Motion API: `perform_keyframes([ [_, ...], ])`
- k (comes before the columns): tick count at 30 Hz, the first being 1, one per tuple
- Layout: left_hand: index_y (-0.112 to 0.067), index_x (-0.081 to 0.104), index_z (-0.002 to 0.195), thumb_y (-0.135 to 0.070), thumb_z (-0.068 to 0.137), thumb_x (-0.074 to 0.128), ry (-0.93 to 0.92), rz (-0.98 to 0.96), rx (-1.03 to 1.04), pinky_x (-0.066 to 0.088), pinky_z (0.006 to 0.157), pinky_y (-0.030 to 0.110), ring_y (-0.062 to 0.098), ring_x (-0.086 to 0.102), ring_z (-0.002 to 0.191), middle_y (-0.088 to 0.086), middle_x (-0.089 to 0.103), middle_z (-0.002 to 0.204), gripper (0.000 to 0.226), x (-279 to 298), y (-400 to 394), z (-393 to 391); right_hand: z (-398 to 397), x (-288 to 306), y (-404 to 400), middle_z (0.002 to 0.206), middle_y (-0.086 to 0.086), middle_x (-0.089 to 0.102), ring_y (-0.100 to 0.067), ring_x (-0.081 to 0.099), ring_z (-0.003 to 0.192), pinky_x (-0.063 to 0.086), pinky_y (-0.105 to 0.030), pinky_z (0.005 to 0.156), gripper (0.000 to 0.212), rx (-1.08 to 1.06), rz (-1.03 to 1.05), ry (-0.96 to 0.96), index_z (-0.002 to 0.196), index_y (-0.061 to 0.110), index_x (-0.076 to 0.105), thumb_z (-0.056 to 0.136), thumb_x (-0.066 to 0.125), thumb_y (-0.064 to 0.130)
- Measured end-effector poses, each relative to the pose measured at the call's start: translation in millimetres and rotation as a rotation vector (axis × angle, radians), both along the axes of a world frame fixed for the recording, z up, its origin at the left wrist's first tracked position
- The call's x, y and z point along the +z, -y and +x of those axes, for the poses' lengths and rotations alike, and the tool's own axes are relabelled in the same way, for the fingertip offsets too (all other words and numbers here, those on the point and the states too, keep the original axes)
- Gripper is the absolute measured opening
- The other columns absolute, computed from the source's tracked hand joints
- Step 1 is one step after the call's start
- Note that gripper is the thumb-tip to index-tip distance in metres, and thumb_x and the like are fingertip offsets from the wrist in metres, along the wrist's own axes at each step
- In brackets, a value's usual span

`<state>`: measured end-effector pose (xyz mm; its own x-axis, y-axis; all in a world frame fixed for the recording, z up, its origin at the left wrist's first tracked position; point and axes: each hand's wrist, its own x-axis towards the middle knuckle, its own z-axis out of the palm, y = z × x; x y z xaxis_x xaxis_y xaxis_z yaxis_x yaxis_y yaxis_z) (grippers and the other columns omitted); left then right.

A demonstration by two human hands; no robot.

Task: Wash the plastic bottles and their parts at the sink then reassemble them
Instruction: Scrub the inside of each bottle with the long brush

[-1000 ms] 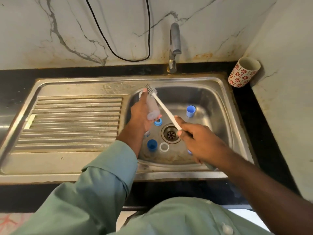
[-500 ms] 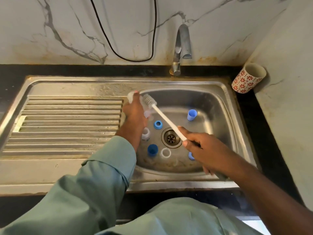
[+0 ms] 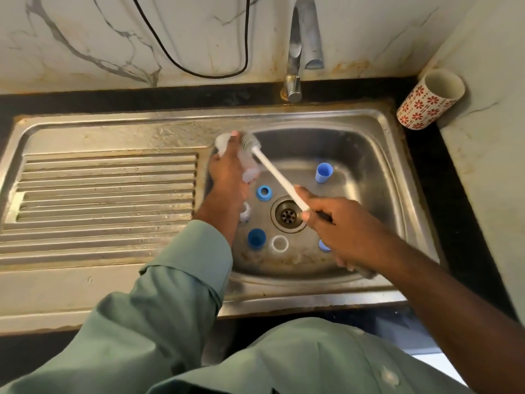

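one clear plastic bottle [image 3: 250, 166] is gripped in the left hand [image 3: 228, 173], fingers wrapped round its body, held over the near-left corner of the steel sink basin [image 3: 369, 155]. the right hand [image 3: 338, 223] is closed round the handle of a long white bottle brush [image 3: 274, 173], whose bristled head sits just beside the left hand's fingertips, against or just above the bottle's far end; whether it is inside the mouth i cannot tell. the step in hand looks like scrubbing this bottle. next, i judge, the brush wants working in and out while the left hand turns the bottle, then a rinse under the steel tap [image 3: 304, 46], which shows no water running.

between the two hands, on the basin floor, lie a blue ring collar [image 3: 263, 192] and the drain [image 3: 288, 214]. below the left wrist stand a dark blue cap [image 3: 256, 238] and a white ring [image 3: 279, 243]; a small white part [image 3: 245, 212] peeks from behind that wrist. beyond the right hand stands a light blue cap [image 3: 323, 172], and another blue piece [image 3: 324, 245] shows at its lower edge. all still look unwashed and unassembled. well away to the right, on the desk, sits a red-flowered cup [image 3: 426, 106].
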<state>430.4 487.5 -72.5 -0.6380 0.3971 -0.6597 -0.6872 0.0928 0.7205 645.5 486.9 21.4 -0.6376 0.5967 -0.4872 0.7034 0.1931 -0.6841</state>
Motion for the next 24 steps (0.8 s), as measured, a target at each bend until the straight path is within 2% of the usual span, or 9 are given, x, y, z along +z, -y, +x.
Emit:
perform_keyframes([
  [2, -0.019, 0.054, 0.122, -0.047, 0.084, 0.075, 0.005, -0.017, 0.021, 0.061, 0.077, 0.048, 0.032, 0.064, 0.102, 0.011, 0.061, 0.117, 0.052, -2.0, 1.8, -6.5, 12.8, 10.4, 4.5, 0.053, 0.007, 0.051, -0.010, 0.046, 0.037, 0.050, -0.031, 0.043, 0.040, 0.017, -0.057, 0.019, 0.140, 0.042, 0.046, 0.101, 0.047, 0.032],
  [4, -0.020, 0.054, 0.124, -0.052, 0.085, 0.071, 0.023, -0.042, -0.169, 0.062, 0.073, 0.048, 0.034, 0.063, 0.103, 0.011, 0.059, 0.121, 0.053, 2.7, 2.3, 2.8, 12.2, 10.8, -0.8, 0.047, 0.008, 0.050, -0.010, 0.048, 0.036, 0.050, -0.031, 0.044, 0.041, 0.005, 0.008, 0.047, 0.140, 0.042, 0.045, 0.101, 0.047, 0.032],
  [6, -0.020, 0.053, 0.129, -0.057, 0.087, 0.067, 0.081, -0.022, -0.295, 0.061, 0.067, 0.044, 0.034, 0.063, 0.104, 0.013, 0.058, 0.123, 0.058, 5.1, 1.5, 14.7, 4.7, 4.5, -6.6, 0.051, 0.005, 0.051, -0.009, 0.047, 0.038, 0.051, -0.032, 0.045, 0.045, -0.012, 0.089, 0.047, 0.143, 0.048, 0.039, 0.101, 0.047, 0.033],
  [10, -0.023, 0.057, 0.121, -0.049, 0.092, 0.065, 0.138, 0.062, -0.076, 0.057, 0.061, 0.032, 0.029, 0.063, 0.096, 0.013, 0.061, 0.120, 0.040, 4.3, 6.6, 4.5, 20.2, 7.7, 0.1, 0.051, 0.005, 0.050, -0.010, 0.044, 0.036, 0.045, -0.027, 0.041, 0.047, 0.007, -0.005, 0.025, 0.142, 0.050, 0.037, 0.101, 0.048, 0.031],
  [12, -0.022, 0.058, 0.116, -0.045, 0.092, 0.066, 0.097, 0.052, -0.025, 0.056, 0.061, 0.032, 0.028, 0.064, 0.092, 0.011, 0.064, 0.113, 0.034, 2.2, 10.6, 2.5, 27.5, 14.2, 5.4, 0.046, 0.009, 0.047, -0.010, 0.042, 0.035, 0.043, -0.027, 0.042, 0.046, 0.017, -0.047, 0.013, 0.141, 0.050, 0.039, 0.101, 0.049, 0.029],
  [15, -0.022, 0.059, 0.099, -0.045, 0.094, 0.062, 0.140, 0.093, -0.062, 0.057, 0.066, 0.037, 0.028, 0.063, 0.093, 0.011, 0.064, 0.107, 0.024, 3.4, 11.0, 11.3, 18.1, -2.3, 2.1, 0.047, 0.012, 0.048, -0.005, 0.041, 0.037, 0.043, -0.025, 0.043, 0.044, -0.010, 0.033, -0.010, 0.138, 0.052, 0.042, 0.101, 0.048, 0.028],
  [18, -0.018, 0.059, 0.113, -0.048, 0.089, 0.068, 0.150, 0.149, 0.003, 0.058, 0.066, 0.036, 0.031, 0.065, 0.097, 0.013, 0.064, 0.114, 0.039, 8.5, 11.2, 2.1, 18.2, -10.8, 11.2, 0.062, 0.006, 0.048, -0.004, 0.042, 0.046, 0.039, -0.019, 0.047, 0.047, -0.014, 0.062, -0.023, 0.141, 0.054, 0.038, 0.102, 0.047, 0.030],
  [21, -0.017, 0.056, 0.117, -0.048, 0.087, 0.070, 0.099, 0.150, 0.071, 0.057, 0.065, 0.032, 0.027, 0.064, 0.089, 0.015, 0.062, 0.115, 0.046, 8.2, 14.8, -2.6, 32.2, 0.8, 19.2, 0.064, -0.004, 0.051, -0.003, 0.036, 0.039, 0.038, -0.022, 0.043, 0.042, -0.044, -0.010, -0.056, 0.135, 0.055, 0.044, 0.101, 0.048, 0.031],
  [24, -0.015, 0.056, 0.124, -0.050, 0.086, 0.071, 0.051, 0.124, -0.133, 0.054, 0.057, 0.031, 0.029, 0.064, 0.093, 0.019, 0.058, 0.124, 0.054, 10.0, 14.3, 26.3, 23.6, -2.8, 6.8, 0.047, 0.012, 0.044, -0.006, 0.037, 0.039, 0.042, -0.027, 0.044, 0.045, -0.075, 0.057, -0.042, 0.138, 0.055, 0.040, 0.100, 0.049, 0.032],
])
